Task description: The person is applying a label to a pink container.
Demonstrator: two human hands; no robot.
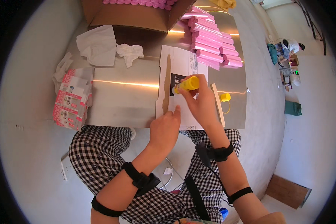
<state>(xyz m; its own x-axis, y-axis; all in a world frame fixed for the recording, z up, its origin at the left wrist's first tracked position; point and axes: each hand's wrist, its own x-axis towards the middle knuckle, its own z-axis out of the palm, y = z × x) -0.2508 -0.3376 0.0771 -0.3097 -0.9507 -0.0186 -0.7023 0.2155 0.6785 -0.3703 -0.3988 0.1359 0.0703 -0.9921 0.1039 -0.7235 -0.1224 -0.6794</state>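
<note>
Nearest, the left hand [165,128] points its index finger onto a flat white card [189,114], other fingers curled, anything under them hidden; the right hand [202,100] grips a smooth yellow tube [190,84] over the card, tip contact unclear; beyond, glossy pink cylinders [207,39], then a brown cardboard box [130,19], cropped above.

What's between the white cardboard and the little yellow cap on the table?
A thin wooden strip lies between the white cardboard and the yellow cap; the head view shows it.
</note>
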